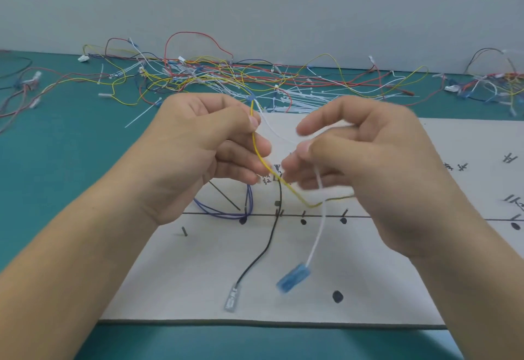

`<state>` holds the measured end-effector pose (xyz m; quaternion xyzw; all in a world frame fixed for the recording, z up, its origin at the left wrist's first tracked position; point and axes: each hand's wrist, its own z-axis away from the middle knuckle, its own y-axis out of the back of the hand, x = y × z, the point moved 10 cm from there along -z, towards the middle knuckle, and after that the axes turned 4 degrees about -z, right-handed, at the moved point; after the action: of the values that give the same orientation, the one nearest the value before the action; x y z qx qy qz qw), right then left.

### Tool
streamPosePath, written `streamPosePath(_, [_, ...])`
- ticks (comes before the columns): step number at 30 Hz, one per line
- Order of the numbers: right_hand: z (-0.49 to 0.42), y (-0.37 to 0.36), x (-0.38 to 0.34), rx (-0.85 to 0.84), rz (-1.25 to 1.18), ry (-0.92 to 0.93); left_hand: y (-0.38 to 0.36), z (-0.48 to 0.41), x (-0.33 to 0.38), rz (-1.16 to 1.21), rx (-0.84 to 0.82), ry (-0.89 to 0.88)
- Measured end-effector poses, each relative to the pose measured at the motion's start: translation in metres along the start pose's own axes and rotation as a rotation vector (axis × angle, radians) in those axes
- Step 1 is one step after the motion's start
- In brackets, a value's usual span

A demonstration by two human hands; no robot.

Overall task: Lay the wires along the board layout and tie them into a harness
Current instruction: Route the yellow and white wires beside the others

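A white layout board with drawn black lines, dots and pegs lies in front of me. My left hand pinches a yellow wire that runs down to the board. My right hand, blurred, has curled fingers around a white wire whose blue terminal hangs above the board. A black wire with a clear terminal lies along a drawn line. A purple wire loop rests by a peg under my left hand.
A tangle of loose red, yellow, white and blue wires and white cable ties covers the green mat behind the board. More wires lie at far left and far right. A grey wall stands behind.
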<state>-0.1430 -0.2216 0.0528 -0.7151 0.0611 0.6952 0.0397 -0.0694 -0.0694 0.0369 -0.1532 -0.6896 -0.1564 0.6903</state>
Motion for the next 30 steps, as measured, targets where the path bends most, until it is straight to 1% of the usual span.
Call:
streamPosePath(2, [0.001, 0.008, -0.007, 0.074, 0.014, 0.073, 0.006, 0.000, 0.001, -0.010, 0.032, 0.016])
streamPosePath(5, [0.000, 0.007, -0.002, 0.063, -0.040, 0.036, 0.014, 0.000, 0.000, -0.064, 0.052, 0.053])
streamPosePath(10, [-0.004, -0.001, 0.012, 0.073, 0.053, -0.013, 0.030, -0.001, 0.004, -0.392, 0.127, 0.027])
streamPosePath(14, [-0.005, -0.009, 0.018, 0.079, 0.124, 0.002, 0.039, -0.004, -0.002, -0.661, 0.159, 0.075])
streamPosePath(16, [-0.004, -0.015, 0.021, 0.059, 0.137, 0.004, 0.040, -0.006, -0.007, -0.759, 0.162, 0.106])
streamPosePath(20, [-0.003, -0.031, 0.031, -0.027, 0.203, -0.044, 0.039, -0.008, -0.013, -0.849, 0.175, 0.120])
streamPosePath(30, [-0.006, -0.028, 0.042, -0.016, 0.426, -0.092, 0.032, -0.011, -0.028, -0.981, 0.105, 0.176])
